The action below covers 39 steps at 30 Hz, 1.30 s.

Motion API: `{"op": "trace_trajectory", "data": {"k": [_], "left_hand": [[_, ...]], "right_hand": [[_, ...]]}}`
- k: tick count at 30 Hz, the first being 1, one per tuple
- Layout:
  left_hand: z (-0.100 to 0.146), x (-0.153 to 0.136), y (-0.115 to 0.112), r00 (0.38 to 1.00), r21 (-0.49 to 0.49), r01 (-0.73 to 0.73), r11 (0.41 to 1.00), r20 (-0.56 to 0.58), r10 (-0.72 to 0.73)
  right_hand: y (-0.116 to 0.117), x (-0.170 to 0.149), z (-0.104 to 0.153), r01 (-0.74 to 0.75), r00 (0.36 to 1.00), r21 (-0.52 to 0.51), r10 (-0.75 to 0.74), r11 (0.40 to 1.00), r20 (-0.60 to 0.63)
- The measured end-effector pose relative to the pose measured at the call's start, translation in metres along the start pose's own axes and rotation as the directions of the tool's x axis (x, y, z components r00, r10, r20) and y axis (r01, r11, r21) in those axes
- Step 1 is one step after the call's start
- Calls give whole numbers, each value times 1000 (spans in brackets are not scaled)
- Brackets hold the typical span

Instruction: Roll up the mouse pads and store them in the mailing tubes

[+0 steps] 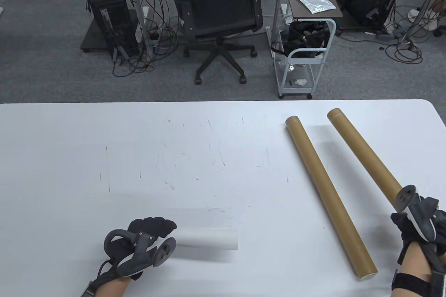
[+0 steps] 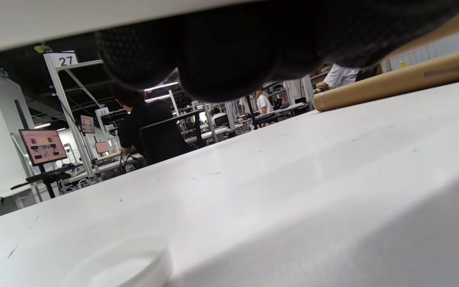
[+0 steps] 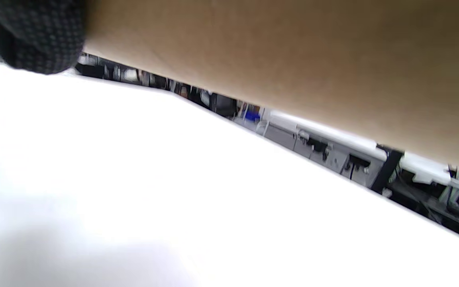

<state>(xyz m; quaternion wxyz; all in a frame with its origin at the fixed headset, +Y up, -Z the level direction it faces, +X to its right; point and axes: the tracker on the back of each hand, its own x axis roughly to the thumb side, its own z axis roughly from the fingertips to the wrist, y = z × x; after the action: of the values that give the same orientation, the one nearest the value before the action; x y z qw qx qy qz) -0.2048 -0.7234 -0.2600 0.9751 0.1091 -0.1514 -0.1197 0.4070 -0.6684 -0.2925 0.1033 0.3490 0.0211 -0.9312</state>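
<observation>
On the near left of the white worktop (image 1: 223,143), the left hand (image 1: 139,244) is curled over one end of a rolled white mouse pad (image 1: 209,239), gripping it; the roll points to the right, and the motion blur hides whether it rests on the surface or hangs just above it. In the left wrist view the dark gloved fingers (image 2: 229,48) fill the top of the frame, and a shallow white cap (image 2: 126,263) lies on the worktop in the near corner. Right of centre, a brown cardboard tube (image 1: 329,196) lies flat on the worktop, running diagonally from the far side to the near edge, with its nearer end showing a pale rim. Just beside it, further right, a second brown tube (image 1: 362,152) runs at a similar slant. The right hand (image 1: 420,227) grips this second tube at its near end. In the right wrist view this tube (image 3: 293,52) fills the upper part of the frame with a gap between it and the white worktop below.
</observation>
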Motion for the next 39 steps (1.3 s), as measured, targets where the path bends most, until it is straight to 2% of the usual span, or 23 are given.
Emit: {"op": "trace_trajectory", "data": {"k": [4, 8, 10, 12, 15, 16, 19, 21, 27, 31, 33, 39], "left_hand": [[-2, -12, 0, 999, 1, -3, 1000, -54, 3], [-3, -36, -9, 988, -37, -14, 999, -153, 9], [-3, -49, -14, 977, -62, -27, 998, -211, 14], [-4, -62, -19, 954, -81, -124, 989, -285, 96], [-4, -74, -24, 920, -71, -194, 978, -361, 157], [-5, -79, -26, 912, -77, -195, 978, -380, 152], [-4, -90, -34, 891, -94, -199, 975, -433, 140], [-2, -95, -40, 877, -108, -230, 967, -454, 158], [-2, -94, -38, 873, -89, -248, 965, -453, 183], [-3, -87, -35, 902, -101, -200, 975, -409, 143], [-2, -85, -35, 912, -102, -227, 968, -372, 175], [1, -78, -36, 948, -102, -194, 976, -276, 160]], "right_hand": [[-36, 2, 28, 158, 981, -168, -136, 973, 136], [-56, 24, 71, 261, 933, -337, -146, 904, 329], [-55, 38, 90, 302, 897, -381, -125, 874, 425], [-47, 52, 109, 357, 837, -377, -113, 854, 535], [-26, 68, 131, 358, 800, -448, -22, 819, 600], [-26, 72, 135, 341, 776, -440, 15, 831, 630], [-28, 75, 143, 306, 795, -507, 77, 806, 601], [-24, 77, 143, 298, 794, -504, 83, 811, 603], [-20, 81, 147, 249, 788, -535, 152, 807, 596], [-20, 83, 149, 240, 791, -541, 161, 806, 591], [-19, 82, 147, 222, 795, -544, 173, 809, 581], [-16, 71, 134, 203, 826, -520, 140, 830, 545]]}}
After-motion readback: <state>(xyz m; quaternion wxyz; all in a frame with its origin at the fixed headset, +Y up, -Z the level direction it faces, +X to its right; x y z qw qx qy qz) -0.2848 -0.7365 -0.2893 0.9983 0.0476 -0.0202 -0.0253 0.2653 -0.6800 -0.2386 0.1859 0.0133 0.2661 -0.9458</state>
